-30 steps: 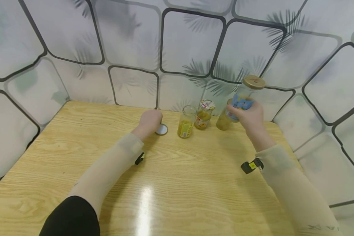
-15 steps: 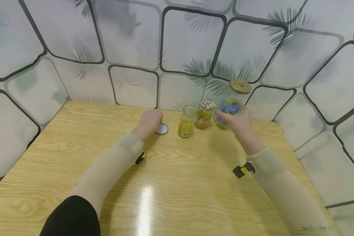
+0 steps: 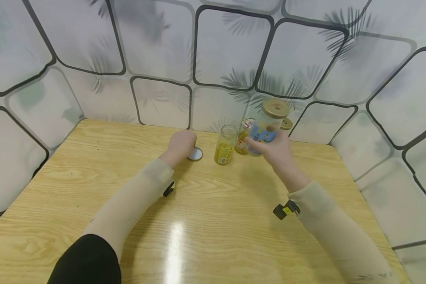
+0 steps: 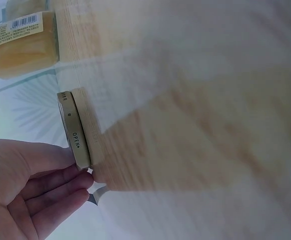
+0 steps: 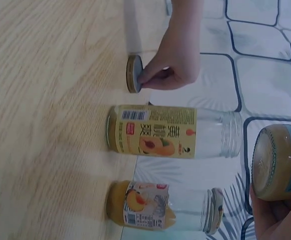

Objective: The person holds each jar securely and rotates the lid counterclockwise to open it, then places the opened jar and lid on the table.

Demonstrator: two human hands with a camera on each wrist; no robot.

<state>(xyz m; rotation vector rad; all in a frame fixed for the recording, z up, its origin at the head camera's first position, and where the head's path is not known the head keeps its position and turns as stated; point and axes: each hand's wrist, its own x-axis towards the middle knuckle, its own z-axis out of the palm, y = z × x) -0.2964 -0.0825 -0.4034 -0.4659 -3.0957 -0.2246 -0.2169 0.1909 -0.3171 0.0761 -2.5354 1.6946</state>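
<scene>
Near the back of the table my left hand [image 3: 181, 146] pinches the edge of a round jar lid [image 3: 195, 154], whose pale inside faces up. The lid's gold rim [image 4: 75, 131] bears the word OPEN in the left wrist view. My right hand [image 3: 278, 153] grips a glass jar [image 3: 264, 133] with a blue label, a gold lid and yellowish contents, held raised. Its bottom [image 5: 271, 162] shows above the table in the right wrist view. Between the hands stands a lidless jar [image 3: 223, 146] with a yellow peach label, partly filled with yellow.
A shorter lidded peach jar [image 5: 143, 205] stands beside the lidless one, partly hidden by the held jar in the head view. Behind the held jar, another gold lid [image 3: 286, 124] shows. A patterned wall [image 3: 163, 102] borders the wooden table [image 3: 213, 213] at the back.
My right hand has carried the blue-labelled jar leftward, from in front of the rightmost jar to in front of the shorter lidded jar. The left hand stays at the lid.
</scene>
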